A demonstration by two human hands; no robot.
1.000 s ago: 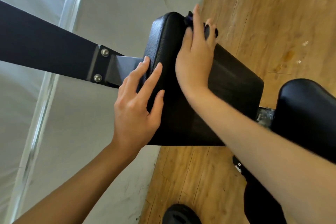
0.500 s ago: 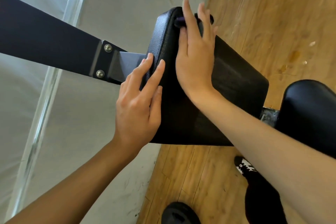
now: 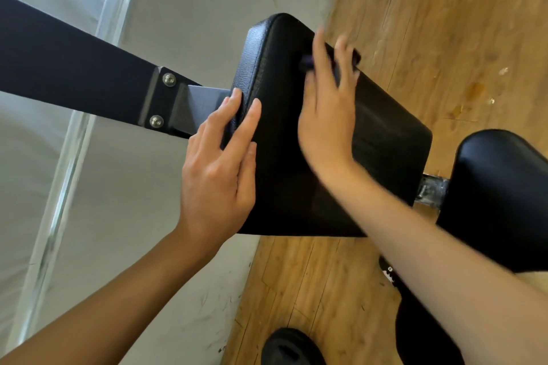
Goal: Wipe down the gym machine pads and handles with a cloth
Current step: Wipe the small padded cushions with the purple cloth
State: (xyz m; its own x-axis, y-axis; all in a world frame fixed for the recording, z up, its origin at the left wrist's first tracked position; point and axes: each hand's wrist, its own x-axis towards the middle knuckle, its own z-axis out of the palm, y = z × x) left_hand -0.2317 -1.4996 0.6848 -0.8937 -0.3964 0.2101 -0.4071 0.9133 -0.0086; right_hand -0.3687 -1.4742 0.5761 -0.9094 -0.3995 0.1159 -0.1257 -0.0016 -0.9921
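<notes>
Pressing down under the right hand (image 3: 326, 115), a dark purple cloth (image 3: 307, 61) lies on the top face of the black pad (image 3: 385, 139), near its far edge. Only small bits of the cloth show: one fold pokes out beside the index finger and a darker scrap peeks out past the outer fingers. The rest is hidden beneath the palm. The right fingers (image 3: 320, 50) are spread and stretched out flat over the cloth rather than curled round it, though motion blur softens their outlines. The right forearm crosses from the lower right corner of the view, over the pad's near edge.

The left hand (image 3: 216, 175) rests at the pad's left edge, palm down. Its fingers (image 3: 249, 118) are straight and close together, and their tips lie on the rounded seam where the top face meets the side. It holds nothing. The left forearm rises from the lower left corner.

The pad is a thick rectangular cushion with rounded corners, covered in pebbled black vinyl with a dull sheen. A dark metal beam (image 3: 68, 68) meets its left side through a bracket with two round bolts (image 3: 169, 79). A second pad (image 3: 498, 192), smoother and glossier, sits just beyond the right edge, joined by a short metal bar. Below is a wooden plank floor (image 3: 444, 24), and a black shoe (image 3: 290, 347) shows at the bottom.
</notes>
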